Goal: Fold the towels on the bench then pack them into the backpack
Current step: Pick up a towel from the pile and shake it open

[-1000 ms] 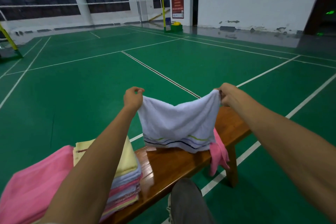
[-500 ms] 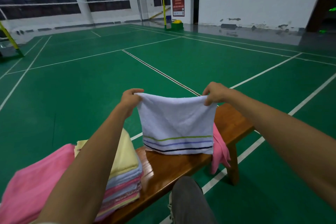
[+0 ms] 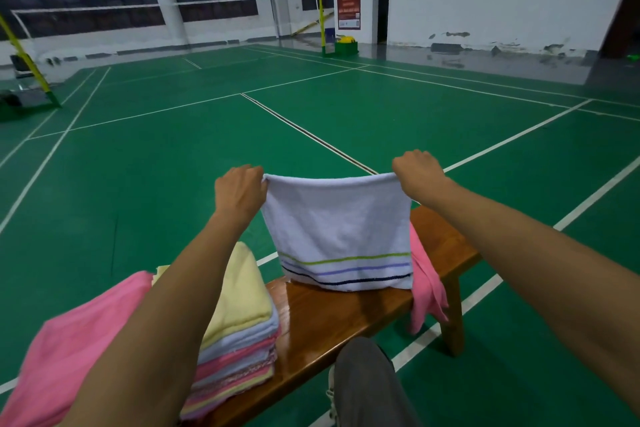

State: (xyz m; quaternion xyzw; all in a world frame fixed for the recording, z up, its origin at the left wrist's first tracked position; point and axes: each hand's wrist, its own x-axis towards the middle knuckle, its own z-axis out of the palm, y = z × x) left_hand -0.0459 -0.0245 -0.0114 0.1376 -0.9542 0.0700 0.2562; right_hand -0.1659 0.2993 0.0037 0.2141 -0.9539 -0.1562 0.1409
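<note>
White towel (image 3: pixel 339 229): terry cloth with a soft nap and three thin stripes (green, violet, dark blue) near the lower hem; hangs taut and flat above the bench, lower hem at or just above the seat; contact cannot be confirmed.
Left hand (image 3: pixel 239 191): fingers curled and pinching the upper left corner of the white towel.
Right hand (image 3: pixel 417 172): fingers curled and pinching the upper right corner.
Bench (image 3: pixel 346 315): glossy varnished wood, long flat seat, square legs; stands on a green court floor with white lines.
Folded stack (image 3: pixel 242 333): rectangular towels in yellow, pale blue and pink layers, edges roughly aligned, on the bench left of the white towel.
Pink towel (image 3: pixel 424 288): limp, unfolded, draped over the far edge of the bench behind and right of the white towel.
Pink cloth (image 3: pixel 69 340): large soft piece at lower left; purpose cannot be determined.
Backpack: not in view.
Step in hand: folding, judged mid-way; the white towel appears doubled and held up for alignment.
Next move: likely lower the towel onto the seat, bring the corners together for one more fold, then add it to the stack. Keep edges matched; terry slips and skews easily.
</note>
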